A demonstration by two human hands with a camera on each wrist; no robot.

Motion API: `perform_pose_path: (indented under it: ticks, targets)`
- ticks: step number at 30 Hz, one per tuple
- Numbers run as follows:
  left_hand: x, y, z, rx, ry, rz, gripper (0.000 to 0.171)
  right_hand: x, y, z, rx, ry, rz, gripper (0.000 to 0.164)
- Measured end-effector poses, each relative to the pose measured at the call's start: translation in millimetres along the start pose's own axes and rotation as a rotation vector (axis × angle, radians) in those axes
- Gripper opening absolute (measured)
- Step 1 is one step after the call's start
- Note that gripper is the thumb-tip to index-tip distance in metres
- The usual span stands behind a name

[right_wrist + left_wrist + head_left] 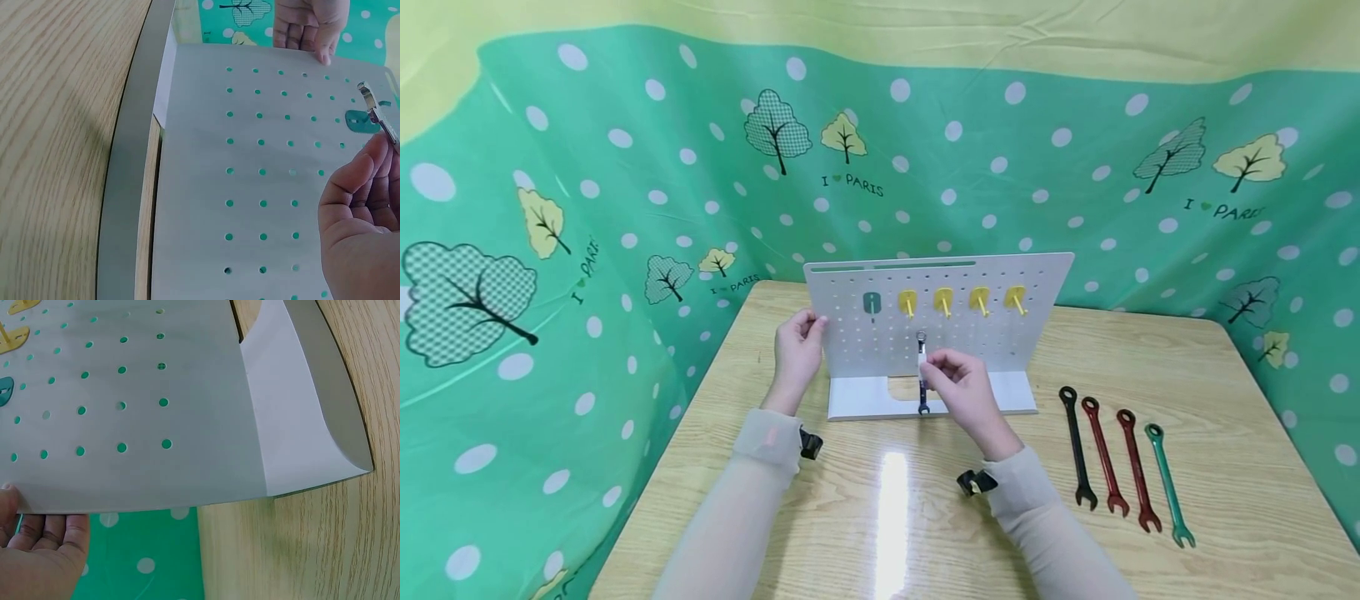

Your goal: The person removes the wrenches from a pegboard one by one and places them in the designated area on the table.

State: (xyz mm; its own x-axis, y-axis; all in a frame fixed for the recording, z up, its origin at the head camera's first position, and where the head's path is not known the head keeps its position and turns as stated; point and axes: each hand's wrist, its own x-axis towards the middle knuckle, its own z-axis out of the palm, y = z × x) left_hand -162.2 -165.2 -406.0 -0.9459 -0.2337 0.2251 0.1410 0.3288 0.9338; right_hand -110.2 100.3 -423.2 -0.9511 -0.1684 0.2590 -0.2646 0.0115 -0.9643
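My left hand (pixel 797 352) grips the left edge of a white pegboard (pixel 850 354), thumb on the front and fingers behind, as the left wrist view shows. With its thumb and fingers my right hand (pixel 964 390) pinches a shiny combination wrench (pixel 922 340) by the middle. Upright in front of the board, the wrench has its ring end on top and its open jaw at the bottom. One green hook (pixel 872 303) and several yellow hooks (pixel 943 302) stick out in a row higher up. In the right wrist view the ring end (pixel 364 89) overlaps the green hook.
Right of the board, a black wrench (pixel 1077 450), two red wrenches (pixel 1105 458) and a green wrench (pixel 1170 483) lie side by side on the wooden table (pixel 842 500). The board's base (pixel 857 400) has a cutout. Behind hangs a green dotted curtain (pixel 955 167).
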Motion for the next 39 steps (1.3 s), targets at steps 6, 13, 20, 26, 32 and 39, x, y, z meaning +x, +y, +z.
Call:
perform_pose_path:
  ticks: [6,13,20,26,32,39]
  targets:
    - [-0.1,2.2,0.8,-0.007,-0.007,-0.005,0.016,-2,-1,-8,0.000,0.024,-0.011,0.009]
    - [1.3,4.5,1.7,-0.016,-0.014,0.001,0.016,-2,2,-15,0.010,0.052,-0.024,0.011]
    - [1.3,5.3,3.6,-0.011,-0.015,-0.009,0.016,-6,-32,-18,0.011,0.049,0.006,0.008]
    - [1.4,3.6,1.8,0.008,-0.010,-0.011,0.017,-6,-31,-22,-0.001,0.057,0.002,0.008]
    - [1.2,2.7,0.8,0.000,-0.010,-0.007,0.017,-9,-32,-29,-0.027,0.080,0.024,0.010]
    - [-0.5,1.2,-0.3,-0.006,-0.018,-0.017,0.018,-14,-27,-38,-0.036,0.113,0.017,0.009]
